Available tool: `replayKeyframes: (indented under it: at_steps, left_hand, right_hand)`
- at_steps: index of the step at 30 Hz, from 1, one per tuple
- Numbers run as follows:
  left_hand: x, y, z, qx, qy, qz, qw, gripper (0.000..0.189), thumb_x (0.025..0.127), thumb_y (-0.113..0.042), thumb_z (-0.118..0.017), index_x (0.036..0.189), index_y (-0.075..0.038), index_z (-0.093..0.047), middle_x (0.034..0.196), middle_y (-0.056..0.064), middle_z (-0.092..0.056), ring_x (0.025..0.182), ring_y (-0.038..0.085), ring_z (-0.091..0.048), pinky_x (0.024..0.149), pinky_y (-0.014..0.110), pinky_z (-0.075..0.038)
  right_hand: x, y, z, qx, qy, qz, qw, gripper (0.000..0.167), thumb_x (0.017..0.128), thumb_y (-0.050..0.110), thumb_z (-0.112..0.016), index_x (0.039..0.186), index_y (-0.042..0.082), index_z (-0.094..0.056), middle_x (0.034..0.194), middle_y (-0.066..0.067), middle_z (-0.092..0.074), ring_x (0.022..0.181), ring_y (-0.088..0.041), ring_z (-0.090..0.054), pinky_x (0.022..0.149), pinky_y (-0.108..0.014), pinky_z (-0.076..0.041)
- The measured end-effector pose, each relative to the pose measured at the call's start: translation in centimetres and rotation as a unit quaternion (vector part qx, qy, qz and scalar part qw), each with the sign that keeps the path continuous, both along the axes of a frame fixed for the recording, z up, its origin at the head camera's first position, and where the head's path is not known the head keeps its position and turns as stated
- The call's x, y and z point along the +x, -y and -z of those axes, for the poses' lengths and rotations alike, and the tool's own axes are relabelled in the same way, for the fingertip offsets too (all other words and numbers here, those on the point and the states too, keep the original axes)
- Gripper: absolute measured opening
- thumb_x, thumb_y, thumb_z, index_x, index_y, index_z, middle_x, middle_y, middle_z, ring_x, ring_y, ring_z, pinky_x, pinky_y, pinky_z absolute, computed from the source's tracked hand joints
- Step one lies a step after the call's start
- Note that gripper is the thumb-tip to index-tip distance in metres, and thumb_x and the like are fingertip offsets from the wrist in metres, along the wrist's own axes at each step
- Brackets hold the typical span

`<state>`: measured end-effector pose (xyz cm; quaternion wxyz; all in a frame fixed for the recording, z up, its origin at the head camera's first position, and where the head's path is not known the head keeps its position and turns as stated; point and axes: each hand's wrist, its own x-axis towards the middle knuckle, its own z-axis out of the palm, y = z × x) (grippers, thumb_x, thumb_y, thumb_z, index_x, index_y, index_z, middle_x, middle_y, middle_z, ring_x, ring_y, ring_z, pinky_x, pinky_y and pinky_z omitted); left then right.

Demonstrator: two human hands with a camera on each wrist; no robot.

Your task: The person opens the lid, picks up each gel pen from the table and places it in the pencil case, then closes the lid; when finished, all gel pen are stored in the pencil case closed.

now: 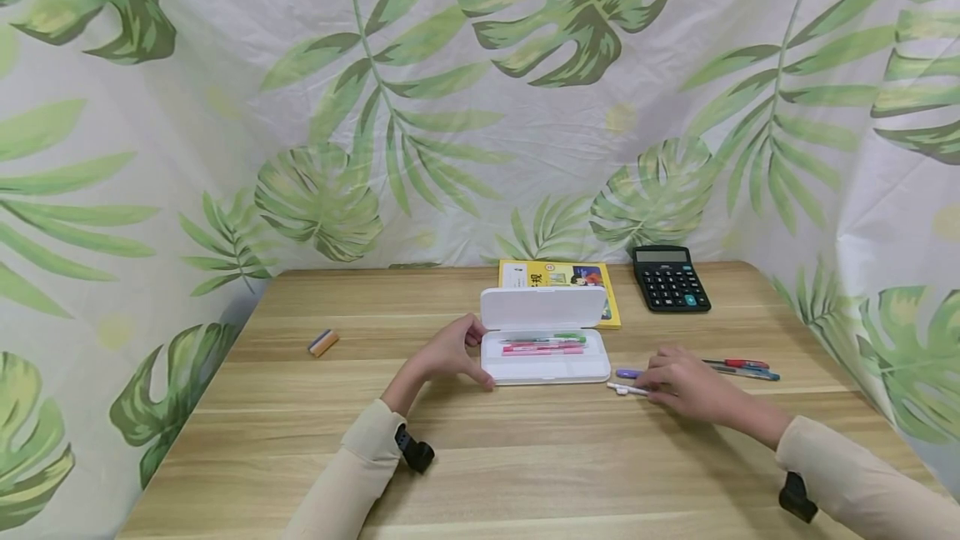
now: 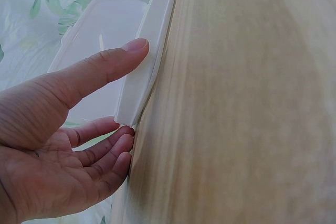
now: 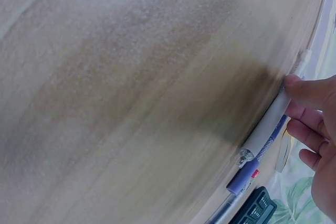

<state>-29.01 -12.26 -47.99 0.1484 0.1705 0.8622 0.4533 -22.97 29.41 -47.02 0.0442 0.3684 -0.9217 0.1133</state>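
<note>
An open white pencil case (image 1: 547, 370) holds several pens, pink, red and green-tipped (image 1: 543, 349). My left hand (image 1: 447, 350) grips the case at its left end; the left wrist view has the thumb (image 2: 137, 45) on the front wall and the fingertips curled at the end corner. My right hand (image 1: 686, 382) pinches a white pen (image 3: 266, 124) between thumb and fingers, close over the tabletop. In the head view its clip end points left toward the case. Right behind it lies a purple pen (image 1: 628, 373), partly covered by the hand.
Past the right hand lie a red pen (image 1: 746, 363) and a blue-ended pen (image 1: 761, 374). A black calculator (image 1: 671, 280) is at the back right. Behind the case's raised lid (image 1: 543, 308) lies a yellow book (image 1: 613, 307). An orange-and-blue eraser (image 1: 323, 343) sits on the left.
</note>
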Motion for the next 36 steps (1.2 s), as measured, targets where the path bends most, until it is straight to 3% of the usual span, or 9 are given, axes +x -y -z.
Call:
replayKeyframes:
  at_steps: [9,18,30,36]
  left_hand:
    - [0.1,-0.1,-0.2,0.002,0.000,-0.002,1.0000,0.078,0.058,-0.008,-0.099,0.121,0.002,-0.053,0.119,0.015,-0.058,0.112,0.026,-0.053,0.106,0.046,-0.044]
    - [0.1,-0.1,-0.3,-0.004,0.004,-0.007,1.0000,0.078,0.058,-0.009,-0.099,0.120,0.000,-0.053,0.120,0.014,-0.058,0.112,0.026,-0.053,0.106,0.046,-0.044]
    - [0.1,0.0,-0.1,-0.016,0.006,-0.003,0.9999,0.079,0.058,-0.012,-0.100,0.121,-0.001,-0.054,0.121,0.013,-0.058,0.111,0.024,-0.053,0.105,0.043,-0.045]
    - [0.1,-0.1,-0.2,-0.015,0.004,-0.004,0.9999,0.079,0.059,-0.012,-0.100,0.121,-0.002,-0.054,0.121,0.012,-0.058,0.111,0.024,-0.053,0.105,0.042,-0.045]
  right_hand:
    - [0.1,0.4,-1.3,-0.001,-0.004,-0.003,1.0000,0.023,0.080,0.009,-0.083,0.102,0.017,-0.080,0.087,0.010,-0.069,0.082,-0.004,-0.051,0.073,-0.029,-0.046]
    - [-1.1,1.6,-2.7,-0.015,-0.020,-0.029,0.9993,0.020,0.084,0.006,-0.081,0.101,0.016,-0.080,0.087,0.009,-0.069,0.080,-0.007,-0.053,0.069,-0.026,-0.046]
    - [-2.5,5.7,-4.3,-0.005,-0.049,-0.062,0.9969,0.019,0.086,0.010,-0.081,0.104,0.016,-0.079,0.097,0.004,-0.073,0.086,-0.009,-0.053,0.073,-0.028,-0.048]
    - [-3.5,8.0,-4.1,-0.012,-0.079,-0.093,0.9924,0.016,0.087,0.009,-0.080,0.102,0.015,-0.079,0.090,0.002,-0.069,0.085,-0.011,-0.054,0.075,-0.032,-0.048]
